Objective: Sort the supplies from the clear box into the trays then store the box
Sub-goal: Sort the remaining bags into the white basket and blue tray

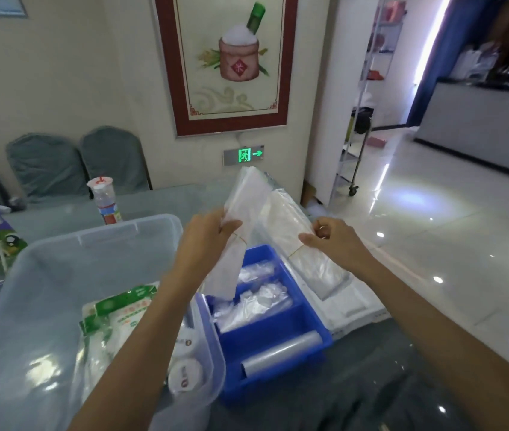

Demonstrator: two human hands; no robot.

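Head view: left hand (205, 241), frame centre, has fingers and thumb curled round a banded bundle of clear plastic bags (240, 225), held upright over the blue divided tray (281, 328). Right hand (334, 244), right of centre, pinches a second, wider banded bag bundle (290, 231) near its rubber band; the bundle's lower end hangs above the white tray (352, 303) at the table's right edge.

Clear box (69, 293) fills lower left. Green-printed packets (116, 318) and round white lidded tubs (184, 374) are left in it, so sorting looks about midway.

Blue tray: the two back compartments hold loose clear bags (256, 300), the front one a film roll (281, 353).

Advice for this step:
- keep grips at the bands so the stacks don't fan out
- lay the narrow bundle flat with like bags in the blue tray
- wide bundle probably suits the white tray; lower it flat, don't drop
- clear the box wall when reaching back in
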